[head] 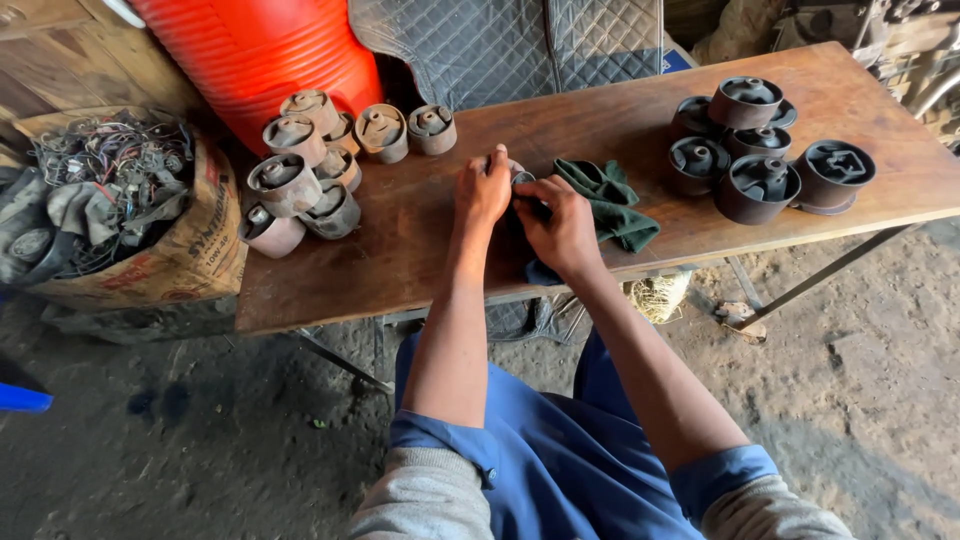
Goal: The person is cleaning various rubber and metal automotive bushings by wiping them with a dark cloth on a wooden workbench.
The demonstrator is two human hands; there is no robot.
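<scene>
While my left hand (484, 190) grips the bushing (519, 176), my right hand (562, 228), closed on the cloth (610, 205), should wipe firmly against the desk (420, 250).

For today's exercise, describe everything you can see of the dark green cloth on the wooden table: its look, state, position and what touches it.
The dark green cloth is a soft, crumpled fabric rag, bunched in folds rather than spread flat. It lies on the wooden table near the front edge, roughly midway between the two groups of round metal parts. Its right portion rests loose on the wood; its left portion runs under the right hand, which presses on it. The left hand sits just beside, holding a small round part mostly hidden by the fingers.
</scene>
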